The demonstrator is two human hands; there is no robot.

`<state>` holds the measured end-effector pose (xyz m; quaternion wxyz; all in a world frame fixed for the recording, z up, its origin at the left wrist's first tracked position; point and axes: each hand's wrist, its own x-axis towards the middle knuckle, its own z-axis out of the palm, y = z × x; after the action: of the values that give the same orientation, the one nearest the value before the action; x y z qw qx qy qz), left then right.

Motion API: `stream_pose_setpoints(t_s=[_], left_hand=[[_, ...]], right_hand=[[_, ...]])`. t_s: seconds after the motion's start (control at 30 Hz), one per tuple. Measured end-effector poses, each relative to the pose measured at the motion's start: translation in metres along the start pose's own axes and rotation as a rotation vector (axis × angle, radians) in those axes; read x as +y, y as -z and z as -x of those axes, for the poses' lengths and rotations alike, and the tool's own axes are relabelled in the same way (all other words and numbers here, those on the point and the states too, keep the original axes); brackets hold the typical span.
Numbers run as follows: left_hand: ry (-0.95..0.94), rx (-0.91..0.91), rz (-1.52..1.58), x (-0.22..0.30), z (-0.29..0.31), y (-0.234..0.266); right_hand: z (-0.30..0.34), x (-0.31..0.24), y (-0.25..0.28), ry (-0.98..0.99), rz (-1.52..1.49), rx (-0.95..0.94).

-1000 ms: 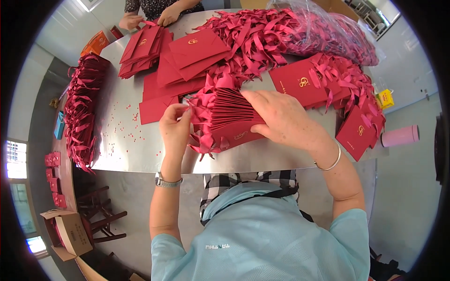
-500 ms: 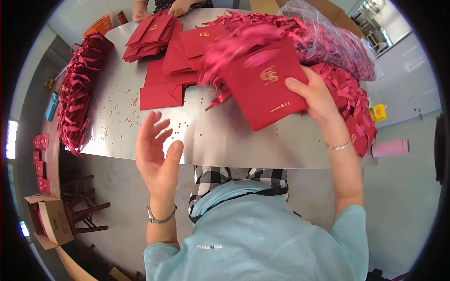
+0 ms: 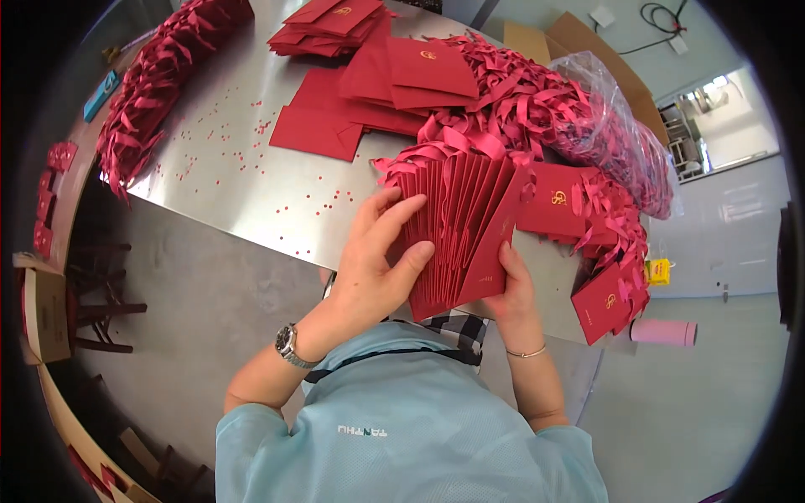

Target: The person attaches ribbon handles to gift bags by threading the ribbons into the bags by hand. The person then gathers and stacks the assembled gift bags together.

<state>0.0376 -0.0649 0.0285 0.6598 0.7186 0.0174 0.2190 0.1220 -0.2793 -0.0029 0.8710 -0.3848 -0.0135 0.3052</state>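
Note:
Upright over the table's near edge stands a fanned bundle of red paper gift bags (image 3: 453, 222), folded flat, with pink-red ribbon handles at its top. My right hand (image 3: 511, 285) grips the bundle at its lower right, thumb on the outer bag's face and fingers hidden behind. At its left side, my left hand (image 3: 377, 256) is open, thumb and fingers spread and touching the bag edges. Behind the bundle lie more flat red bags (image 3: 432, 71) and a large heap of ribboned bags (image 3: 524, 96).
Clear plastic (image 3: 641, 155) covers part of the heap. A long row of ribboned bags (image 3: 159, 96) lines the table's left end. Small red dots are scattered on the metal table (image 3: 201, 180). A pink cylinder (image 3: 662, 332) sits at the right, and a stool (image 3: 105, 314) stands left.
The bundle has come down and toward my middle, and its bags now fan apart. My left hand has moved right to touch it. The view has turned rightward.

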Motion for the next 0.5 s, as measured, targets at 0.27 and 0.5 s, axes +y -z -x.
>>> stream_pose_setpoints(t_s=[0.27, 0.5], left_hand=[[-0.190, 0.089, -0.323, 0.009, -0.013, 0.006], [-0.139, 0.095, -0.275, 0.015, -0.030, 0.015]], right_hand=[[0.006, 0.009, 0.003, -0.004, 0.048, -0.047], [0.011, 0.012, 0.005, -0.006, 0.146, -0.070]])
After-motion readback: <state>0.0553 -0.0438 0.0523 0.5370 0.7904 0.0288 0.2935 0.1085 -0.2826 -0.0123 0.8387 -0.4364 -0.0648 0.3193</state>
